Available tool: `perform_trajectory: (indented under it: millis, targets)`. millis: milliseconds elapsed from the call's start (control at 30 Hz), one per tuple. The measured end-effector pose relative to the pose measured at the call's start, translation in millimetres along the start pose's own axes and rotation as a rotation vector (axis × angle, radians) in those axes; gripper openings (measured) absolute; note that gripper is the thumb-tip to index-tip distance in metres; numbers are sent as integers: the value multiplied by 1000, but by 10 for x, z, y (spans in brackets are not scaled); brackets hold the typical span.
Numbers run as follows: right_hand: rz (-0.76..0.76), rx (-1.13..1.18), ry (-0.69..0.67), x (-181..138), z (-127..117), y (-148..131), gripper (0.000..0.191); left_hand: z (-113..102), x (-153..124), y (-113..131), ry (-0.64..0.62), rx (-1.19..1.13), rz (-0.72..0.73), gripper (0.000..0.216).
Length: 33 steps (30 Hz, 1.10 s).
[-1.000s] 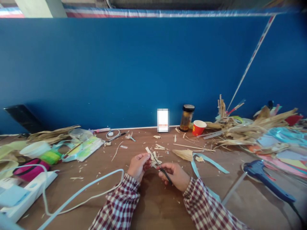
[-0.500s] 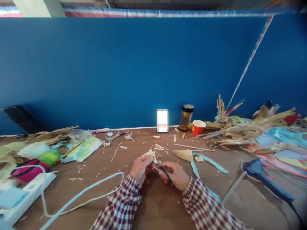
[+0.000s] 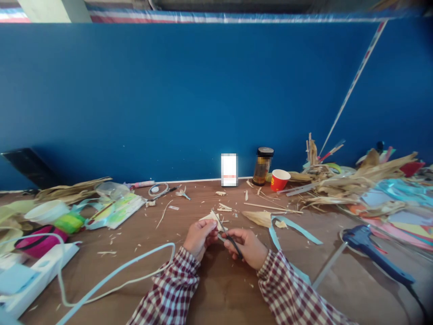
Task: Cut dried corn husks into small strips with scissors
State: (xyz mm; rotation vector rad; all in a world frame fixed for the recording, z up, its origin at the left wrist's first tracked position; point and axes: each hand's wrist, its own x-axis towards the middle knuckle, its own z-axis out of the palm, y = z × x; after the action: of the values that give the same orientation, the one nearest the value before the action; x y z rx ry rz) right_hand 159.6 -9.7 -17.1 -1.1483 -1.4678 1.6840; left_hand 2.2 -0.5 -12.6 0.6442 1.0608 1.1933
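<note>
Scissors (image 3: pixel 236 248) against pale strip (image 3: pixel 208 216), apparently.

L hand (image 3: pixel 199 238) shifted twd R hand (image 3: pixel 249 248) vs 1s ago; its pale pc (image 3: pixel 208 217) turned.

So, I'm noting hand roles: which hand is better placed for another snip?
Probably the right hand: it holds the scissors, which point forward beside the pale piece that the left hand pinches.
</note>
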Motion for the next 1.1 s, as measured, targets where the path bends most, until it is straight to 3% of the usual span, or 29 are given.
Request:
perform_trajectory:
  millis: [567, 700, 800, 933, 1100]
  targets:
    - [-76, 1, -11, 27, 0, 104, 34, 2, -3, -8, 5, -3, -4, 27]
    - [-52, -58, 58, 32, -27, 73, 38, -6, 4, 6, 61, -48, 26, 25]
    - [-128, -255, 268, 13, -113, 36, 37, -37, 22, 31, 147, -62, 71, 23]
    - [-183, -730, 534, -48, -261, -10, 27, -77, 39, 76, 177, -57, 109, 20]
    - [-157, -979, 549, -50, -364, -5, 34, -92, 50, 118, 242, -76, 161, 18]
